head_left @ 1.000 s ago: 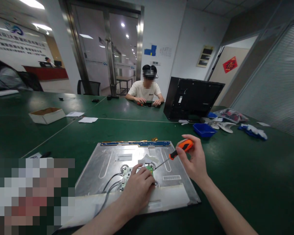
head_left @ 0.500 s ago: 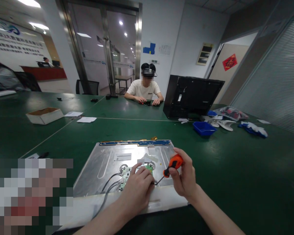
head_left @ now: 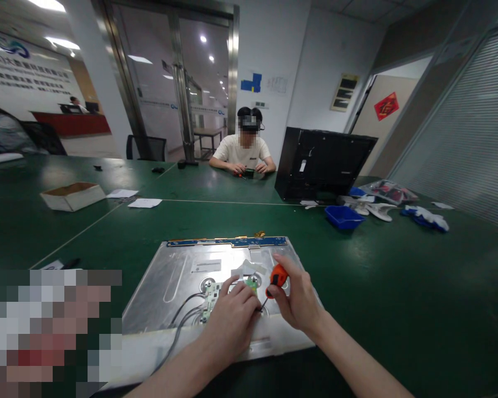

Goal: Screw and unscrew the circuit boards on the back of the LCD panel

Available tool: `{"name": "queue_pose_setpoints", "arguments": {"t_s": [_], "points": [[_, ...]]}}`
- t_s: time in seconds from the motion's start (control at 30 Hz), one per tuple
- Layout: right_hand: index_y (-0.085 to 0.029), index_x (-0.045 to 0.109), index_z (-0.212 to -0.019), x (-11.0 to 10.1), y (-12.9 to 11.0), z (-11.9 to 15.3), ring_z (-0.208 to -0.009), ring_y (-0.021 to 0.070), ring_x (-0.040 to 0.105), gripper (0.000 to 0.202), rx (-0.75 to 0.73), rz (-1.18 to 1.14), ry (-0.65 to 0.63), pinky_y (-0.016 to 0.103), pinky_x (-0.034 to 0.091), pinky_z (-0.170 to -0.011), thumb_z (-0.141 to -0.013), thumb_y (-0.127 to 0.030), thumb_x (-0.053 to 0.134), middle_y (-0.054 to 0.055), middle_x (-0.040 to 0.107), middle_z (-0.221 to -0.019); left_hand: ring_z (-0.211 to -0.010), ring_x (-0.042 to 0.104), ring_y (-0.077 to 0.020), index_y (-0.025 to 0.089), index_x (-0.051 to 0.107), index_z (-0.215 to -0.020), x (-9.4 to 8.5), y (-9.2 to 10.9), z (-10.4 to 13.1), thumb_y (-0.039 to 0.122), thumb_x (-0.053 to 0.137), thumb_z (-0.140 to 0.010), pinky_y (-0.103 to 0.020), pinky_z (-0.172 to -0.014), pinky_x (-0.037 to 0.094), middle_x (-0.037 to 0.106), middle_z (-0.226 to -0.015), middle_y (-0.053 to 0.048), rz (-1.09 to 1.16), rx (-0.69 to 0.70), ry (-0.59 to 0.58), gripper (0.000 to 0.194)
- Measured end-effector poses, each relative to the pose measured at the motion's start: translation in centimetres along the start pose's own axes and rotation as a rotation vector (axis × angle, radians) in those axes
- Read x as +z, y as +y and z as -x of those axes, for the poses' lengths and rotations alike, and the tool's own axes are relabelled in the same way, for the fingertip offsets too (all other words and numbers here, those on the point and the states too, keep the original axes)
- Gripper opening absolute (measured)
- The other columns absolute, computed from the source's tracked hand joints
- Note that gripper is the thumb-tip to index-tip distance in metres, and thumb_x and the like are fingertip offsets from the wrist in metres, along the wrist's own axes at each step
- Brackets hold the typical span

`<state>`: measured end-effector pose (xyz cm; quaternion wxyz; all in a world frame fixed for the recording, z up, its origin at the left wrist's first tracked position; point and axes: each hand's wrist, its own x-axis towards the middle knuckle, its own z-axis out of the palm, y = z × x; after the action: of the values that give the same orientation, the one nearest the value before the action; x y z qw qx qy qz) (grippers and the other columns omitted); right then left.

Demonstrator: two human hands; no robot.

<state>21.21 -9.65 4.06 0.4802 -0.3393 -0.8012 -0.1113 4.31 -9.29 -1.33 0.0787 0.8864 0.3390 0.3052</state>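
Note:
My right hand [head_left: 301, 298] is closed around an orange and black screwdriver [head_left: 278, 275], held tilted. Its thin shaft slants down to the left, with the tip beside my left thumb. My left hand [head_left: 236, 309] lies over a green circuit board [head_left: 212, 298], its bent fingers gripping it; the fingertips are partly hidden. The board sits on a silver metal display panel [head_left: 178, 276] lying on the table. Grey and black cables [head_left: 181, 326] run from the board's left side toward me. A narrow blue circuit strip [head_left: 228, 242] lines the panel's far edge.
Across the green table [head_left: 398, 298] sits a person [head_left: 245, 149] with hands on a small dark object. A black monitor [head_left: 323, 163] stands right of them, near a blue tray [head_left: 344, 217] and gloves [head_left: 425, 217]. An open box [head_left: 72, 197] and papers [head_left: 145, 203] lie to the left.
My right hand has shifted left with the screwdriver, which now stands more upright. My left hand stays over the circuit board, and the view has moved slightly.

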Motion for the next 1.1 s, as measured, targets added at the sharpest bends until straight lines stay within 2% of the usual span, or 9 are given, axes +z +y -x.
{"name": "queue_pose_setpoints", "arguments": {"t_s": [0.27,0.53,0.77,1.1], "points": [[-0.017,0.03,-0.136,-0.05,-0.21,-0.3,-0.054,0.0149,0.052,0.043,-0.016,-0.025,0.022,0.026,0.044,-0.049,-0.096,-0.032,0.036,0.0,0.055,-0.07,-0.089,0.054,-0.0202,0.02,0.059,-0.078,0.03,-0.13,0.09,0.014,0.058,-0.082,-0.046,-0.104,0.026,0.061,-0.083,0.0,-0.012,-0.005,-0.013,0.007],[-0.015,0.033,-0.133,0.08,-0.2,-0.37,-0.054,0.0131,0.051,0.041,-0.024,-0.046,0.005,0.025,0.044,-0.05,-0.096,-0.031,0.039,0.0,0.055,-0.071,-0.089,0.054,-0.0205,0.02,0.06,-0.08,0.31,-0.25,0.13,0.014,0.059,-0.082,-0.046,-0.104,0.026,0.062,-0.085,0.0,-0.024,0.003,-0.003,0.006],[-0.018,0.029,-0.137,0.23,-0.39,-0.13,-0.057,0.0151,0.053,0.044,-0.048,-0.037,0.005,0.026,0.045,-0.052,-0.096,-0.032,0.038,0.001,0.058,-0.074,-0.088,0.055,-0.0212,0.02,0.061,-0.082,0.37,-0.2,0.12,0.015,0.058,-0.081,-0.046,-0.103,0.028,0.063,-0.085,-0.002,-0.048,0.012,0.005,0.006],[-0.015,0.031,-0.135,-0.11,-0.56,-0.47,-0.061,0.015,0.055,0.046,-0.042,-0.078,-0.03,0.027,0.046,-0.055,-0.092,-0.025,0.043,0.003,0.058,-0.077,-0.09,0.055,-0.021,0.02,0.061,-0.084,0.19,-0.22,0.12,0.013,0.056,-0.082,-0.046,-0.104,0.027,0.063,-0.086,-0.002,-0.044,0.015,-0.013,0.009]]}}
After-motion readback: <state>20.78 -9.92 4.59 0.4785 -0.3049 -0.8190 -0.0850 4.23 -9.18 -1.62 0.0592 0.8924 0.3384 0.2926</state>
